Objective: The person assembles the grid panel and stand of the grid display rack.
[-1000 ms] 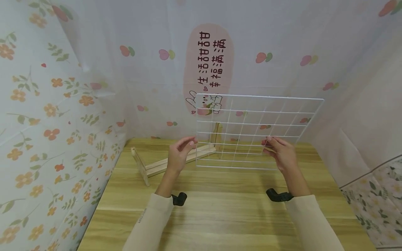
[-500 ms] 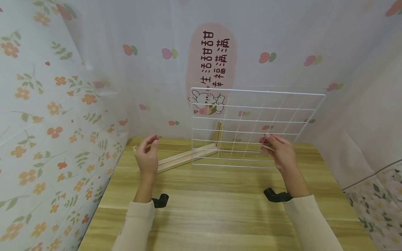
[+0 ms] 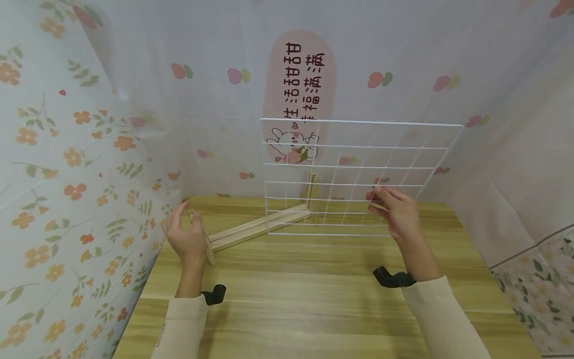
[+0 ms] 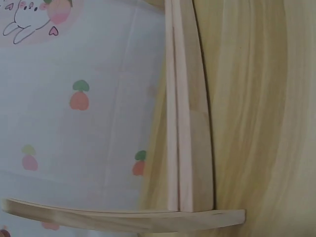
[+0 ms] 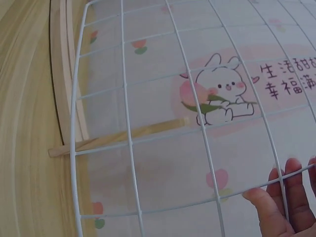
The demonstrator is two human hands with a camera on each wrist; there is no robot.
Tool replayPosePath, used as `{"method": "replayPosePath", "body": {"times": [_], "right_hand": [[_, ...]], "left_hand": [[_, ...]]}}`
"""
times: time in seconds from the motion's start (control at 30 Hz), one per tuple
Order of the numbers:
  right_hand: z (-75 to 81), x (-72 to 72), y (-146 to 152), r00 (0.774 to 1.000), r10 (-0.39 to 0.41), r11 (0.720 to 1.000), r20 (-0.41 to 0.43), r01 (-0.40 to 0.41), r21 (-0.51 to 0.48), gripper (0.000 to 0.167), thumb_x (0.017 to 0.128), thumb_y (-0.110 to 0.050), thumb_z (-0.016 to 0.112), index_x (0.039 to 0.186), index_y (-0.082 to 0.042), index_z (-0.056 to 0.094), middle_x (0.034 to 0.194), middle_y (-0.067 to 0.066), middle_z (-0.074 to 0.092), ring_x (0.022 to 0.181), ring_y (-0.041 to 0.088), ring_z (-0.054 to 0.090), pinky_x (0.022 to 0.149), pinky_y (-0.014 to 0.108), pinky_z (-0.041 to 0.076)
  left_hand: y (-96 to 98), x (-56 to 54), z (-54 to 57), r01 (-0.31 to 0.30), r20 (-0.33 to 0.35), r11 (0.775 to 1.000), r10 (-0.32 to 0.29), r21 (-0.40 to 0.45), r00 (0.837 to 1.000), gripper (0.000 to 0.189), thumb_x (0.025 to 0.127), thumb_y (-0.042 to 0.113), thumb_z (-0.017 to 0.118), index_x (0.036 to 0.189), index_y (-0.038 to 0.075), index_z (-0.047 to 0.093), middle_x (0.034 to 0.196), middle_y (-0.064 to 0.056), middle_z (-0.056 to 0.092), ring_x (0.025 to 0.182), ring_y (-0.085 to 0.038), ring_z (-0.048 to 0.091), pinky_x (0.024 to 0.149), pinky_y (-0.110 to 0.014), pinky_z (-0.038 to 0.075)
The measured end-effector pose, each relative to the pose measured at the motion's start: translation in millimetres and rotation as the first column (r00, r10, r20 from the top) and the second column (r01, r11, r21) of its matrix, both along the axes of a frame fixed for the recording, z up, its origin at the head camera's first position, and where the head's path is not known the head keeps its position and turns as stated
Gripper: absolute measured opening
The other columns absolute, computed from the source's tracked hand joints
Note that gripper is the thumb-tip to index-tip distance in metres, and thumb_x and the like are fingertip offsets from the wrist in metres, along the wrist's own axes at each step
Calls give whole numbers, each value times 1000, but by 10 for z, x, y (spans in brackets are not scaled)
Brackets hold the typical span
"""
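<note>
A white wire grid panel [image 3: 358, 121] is held up at a tilt over the table by my right hand [image 3: 399, 212]. In the right wrist view, the thumb and fingers pinch its wires near the lower right. My left hand [image 3: 185, 239] is at the left end of a wooden stand [image 3: 260, 228], thumb and fingers spread about the top of its upright end piece [image 3: 211, 254]. The left wrist view shows this end piece [image 4: 123, 219] joined to the grooved rail [image 4: 197, 148], with only a fingertip at the corner. The far upright [image 3: 312, 192] shows behind the grid.
The stand lies slantwise on a wood-grain table [image 3: 287, 299]. A printed cloth backdrop [image 3: 215, 109] with pink lettering and a rabbit rises behind it, and a flowered cloth [image 3: 89, 199] hangs along the left side.
My left hand has let go of the grid's left edge and moved left to the stand's end piece. The grid, now in the right hand alone, has shifted slightly left and up.
</note>
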State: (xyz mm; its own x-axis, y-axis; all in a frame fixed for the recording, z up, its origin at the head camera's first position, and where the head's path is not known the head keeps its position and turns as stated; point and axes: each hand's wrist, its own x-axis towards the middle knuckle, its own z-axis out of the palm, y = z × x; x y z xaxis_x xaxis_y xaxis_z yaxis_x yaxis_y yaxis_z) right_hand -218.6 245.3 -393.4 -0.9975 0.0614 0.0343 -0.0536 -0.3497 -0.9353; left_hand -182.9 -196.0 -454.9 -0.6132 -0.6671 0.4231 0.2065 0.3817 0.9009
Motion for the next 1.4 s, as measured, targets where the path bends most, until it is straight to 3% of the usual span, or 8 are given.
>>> {"method": "replayPosePath", "body": {"times": [0.1, 0.23, 0.33, 0.57, 0.8, 1.17, 1.27, 1.4], "right_hand": [[48, 8, -28, 1000, -6, 1000, 12, 6, 18, 11, 90, -12, 69, 93, -4, 75, 85, 7, 74, 81, 19, 72, 73, 32, 59], [99, 12, -58, 1000, -25, 999, 18, 24, 39, 12, 89, -14, 71, 94, -5, 75, 85, 7, 74, 81, 18, 72, 73, 31, 59], [134, 22, -74, 999, -31, 999, 12, 30, 28, 11, 88, -14, 71, 93, -4, 75, 84, 8, 74, 80, 19, 72, 73, 32, 59], [209, 28, -143, 999, -39, 999, -14, 40, 34, 13, 89, -14, 70, 93, -2, 74, 84, 8, 73, 82, 18, 70, 73, 33, 59], [277, 30, -246, 999, -30, 999, -19, 30, 24, 11, 88, -12, 71, 92, -2, 74, 85, 9, 73, 83, 19, 71, 72, 32, 59], [312, 15, -304, 999, -16, 1000, -45, 17, 11, 11, 87, -11, 72, 91, -1, 73, 85, 10, 73, 83, 19, 71, 70, 31, 59], [324, 14, -302, 998, -16, 1000, -53, 16, 6, 9, 87, -10, 72, 91, -1, 74, 84, 10, 74, 81, 19, 71, 70, 31, 59], [337, 18, -285, 998, -15, 1000, -59, 15, -4, 8, 88, -8, 71, 90, -1, 74, 83, 10, 73, 80, 18, 71, 69, 31, 59]], "left_hand": [[-29, -15, -56, -9, 46, 1000, 8, 18, 999, 43, 86, 1, 59, 128, 6, 62, 131, -11, 60, 127, -27, 46, 108, -48, 34], [-67, -25, -118, 49, 116, 990, -65, 135, 991, 53, 89, 3, 53, 142, 2, 47, 138, -16, 54, 130, -29, 48, 107, -50, 38], [-86, -42, -149, 69, 157, 984, -95, 161, 983, 49, 92, 3, 50, 141, -2, 48, 135, -20, 56, 125, -30, 53, 103, -47, 44], [-110, -72, -170, 72, 212, 997, -77, 28, 974, 41, 93, 5, 49, 132, -4, 57, 129, -23, 60, 119, -35, 58, 93, -49, 51], [-127, -117, -188, 90, 207, 995, -78, -52, 975, 36, 94, 6, 51, 127, -6, 60, 121, -29, 63, 115, -42, 59, 91, -54, 51], [-90, -196, -187, 145, 261, 989, -134, -25, 956, 38, 96, 10, 50, 131, -3, 58, 127, -25, 61, 118, -38, 59, 88, -48, 54], [-88, -219, -180, 172, 291, 985, -163, -4, 943, 41, 95, 11, 50, 134, 0, 57, 128, -23, 61, 120, -34, 58, 88, -43, 54], [-104, -248, -182, 230, 310, 973, -228, 31, 923, 44, 94, 10, 53, 137, 3, 55, 131, -18, 60, 122, -28, 58, 83, -19, 52]]}}
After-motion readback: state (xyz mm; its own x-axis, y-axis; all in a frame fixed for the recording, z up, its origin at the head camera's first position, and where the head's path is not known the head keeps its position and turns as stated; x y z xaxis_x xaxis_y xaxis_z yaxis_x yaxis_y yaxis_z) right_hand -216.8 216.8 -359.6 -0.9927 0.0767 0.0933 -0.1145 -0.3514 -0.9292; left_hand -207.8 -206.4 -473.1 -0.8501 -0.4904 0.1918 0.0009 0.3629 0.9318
